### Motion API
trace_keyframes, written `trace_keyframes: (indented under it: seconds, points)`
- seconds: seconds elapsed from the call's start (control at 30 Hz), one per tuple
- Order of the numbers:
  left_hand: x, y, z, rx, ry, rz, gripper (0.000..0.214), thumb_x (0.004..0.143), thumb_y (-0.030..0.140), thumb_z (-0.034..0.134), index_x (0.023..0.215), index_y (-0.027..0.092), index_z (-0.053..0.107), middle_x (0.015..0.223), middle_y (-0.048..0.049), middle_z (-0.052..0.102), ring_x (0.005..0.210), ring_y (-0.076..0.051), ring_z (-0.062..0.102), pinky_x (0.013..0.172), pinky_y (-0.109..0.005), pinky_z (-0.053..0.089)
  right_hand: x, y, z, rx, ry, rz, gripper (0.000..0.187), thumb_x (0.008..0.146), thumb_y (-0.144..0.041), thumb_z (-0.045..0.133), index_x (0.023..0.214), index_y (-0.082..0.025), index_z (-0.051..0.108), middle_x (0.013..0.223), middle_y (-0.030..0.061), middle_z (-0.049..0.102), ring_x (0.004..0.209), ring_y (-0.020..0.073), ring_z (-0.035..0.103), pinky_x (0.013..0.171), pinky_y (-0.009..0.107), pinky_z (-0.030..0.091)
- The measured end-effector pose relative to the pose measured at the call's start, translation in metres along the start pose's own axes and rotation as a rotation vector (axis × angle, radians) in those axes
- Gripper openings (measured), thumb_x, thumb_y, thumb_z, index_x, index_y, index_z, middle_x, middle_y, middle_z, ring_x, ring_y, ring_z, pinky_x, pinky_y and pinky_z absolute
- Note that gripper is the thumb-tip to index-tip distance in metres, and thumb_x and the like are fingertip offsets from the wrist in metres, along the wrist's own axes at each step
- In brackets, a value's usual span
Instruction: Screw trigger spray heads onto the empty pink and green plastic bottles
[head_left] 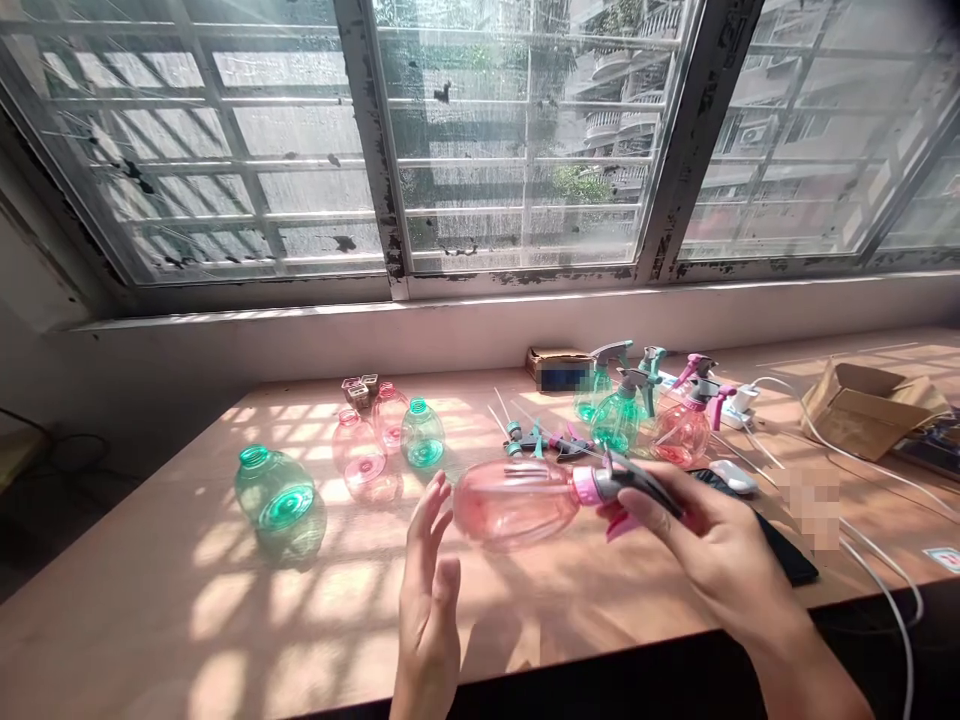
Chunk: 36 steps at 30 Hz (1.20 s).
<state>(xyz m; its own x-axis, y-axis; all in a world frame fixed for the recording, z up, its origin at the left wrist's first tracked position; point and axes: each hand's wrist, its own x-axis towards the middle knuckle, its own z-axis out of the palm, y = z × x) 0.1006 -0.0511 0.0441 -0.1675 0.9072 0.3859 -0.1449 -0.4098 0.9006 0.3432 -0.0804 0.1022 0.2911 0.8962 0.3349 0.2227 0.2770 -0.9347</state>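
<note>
A clear pink spray bottle (517,505) lies sideways in the air above the table, its trigger head to the right. My right hand (694,530) is wrapped round the grey and pink trigger head. By the bottle's base, my left hand (431,590) is held upright with its fingers stretched out; whether it touches the base I cannot tell. Behind the bottle, several loose spray heads (540,440) with thin tubes lie on the table. To the left stand open bottles without heads: a green bottle (275,490), a pink bottle (358,455) and a smaller green bottle (424,435).
Green spray bottles (616,415) and a pink spray bottle (681,432) with heads stand at the back right. A small cardboard box (559,370), an open carton (862,410), a phone (787,550), a white earphone case (733,477) and white cables (885,580) share the wooden table (135,610).
</note>
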Motion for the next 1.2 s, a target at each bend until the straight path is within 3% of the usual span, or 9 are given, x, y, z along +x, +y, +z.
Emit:
trace_keyframes:
  seconds: [0.1,0.17,0.27,0.37,0.53,0.7,1.2]
  points:
    - [0.005,0.002,-0.003,0.084,-0.016,-0.084,0.046,0.103,0.058,0.059,0.139,0.030,0.067,0.147,-0.0080,0.068,0.139,-0.032,0.060,0.116,-0.045,0.043,0.069,-0.024,-0.015,-0.410,0.134,-0.214,0.029,0.095,-0.049,0.077,0.112,-0.026,0.081,0.087,0.0063,0.085,0.076,0.0295,0.078,0.067,0.037,0.060]
    - [0.007,0.003,-0.006,0.128,-0.014,-0.135,0.043,0.103,0.056,0.061,0.133,0.028,0.071,0.135,-0.0085,0.075,0.132,-0.031,0.064,0.115,-0.046,0.043,0.119,-0.034,-0.018,-0.722,0.160,-0.301,0.026,0.098,-0.035,0.076,0.119,-0.021,0.080,0.093,0.0091,0.086,0.079,0.0291,0.079,0.072,0.036,0.059]
    - [0.007,0.001,-0.008,0.137,-0.016,-0.171,0.040,0.101,0.058,0.064,0.123,0.027,0.075,0.126,-0.0080,0.078,0.122,-0.030,0.068,0.110,-0.045,0.045,0.182,-0.034,-0.012,-0.829,0.116,-0.312,0.024,0.100,-0.028,0.074,0.121,-0.017,0.080,0.097,0.0117,0.086,0.082,0.0291,0.079,0.074,0.036,0.058]
    - [0.005,-0.002,-0.005,0.103,-0.034,-0.194,0.037,0.098,0.058,0.067,0.116,0.027,0.077,0.124,-0.0067,0.080,0.112,-0.028,0.072,0.105,-0.041,0.049,0.218,-0.017,0.001,-0.917,0.065,-0.294,0.022,0.102,-0.030,0.072,0.120,-0.018,0.079,0.103,0.0108,0.085,0.090,0.0276,0.079,0.082,0.039,0.061]
    - [0.002,-0.003,0.000,0.092,-0.097,-0.223,0.034,0.097,0.055,0.070,0.114,0.027,0.079,0.120,-0.0070,0.081,0.107,-0.027,0.074,0.102,-0.039,0.053,0.234,0.027,0.022,-1.021,-0.013,-0.224,0.026,0.105,-0.036,0.070,0.126,-0.021,0.071,0.128,0.0080,0.075,0.107,0.0252,0.075,0.093,0.048,0.064]
    - [0.003,-0.004,-0.002,0.120,-0.106,-0.230,0.033,0.097,0.055,0.070,0.113,0.027,0.080,0.117,-0.0074,0.083,0.106,-0.027,0.076,0.101,-0.038,0.055,0.232,0.054,0.028,-1.057,-0.078,-0.169,0.030,0.104,-0.036,0.070,0.131,-0.022,0.069,0.134,0.0094,0.072,0.111,0.0270,0.074,0.095,0.049,0.063]
    - [0.006,-0.001,-0.003,0.200,-0.135,-0.291,0.030,0.098,0.054,0.067,0.110,0.030,0.080,0.115,-0.0044,0.081,0.112,-0.028,0.073,0.105,-0.037,0.052,0.245,0.043,0.009,-1.145,-0.302,0.006,0.029,0.105,-0.036,0.070,0.130,-0.022,0.070,0.135,0.0091,0.072,0.109,0.0263,0.074,0.092,0.047,0.064]
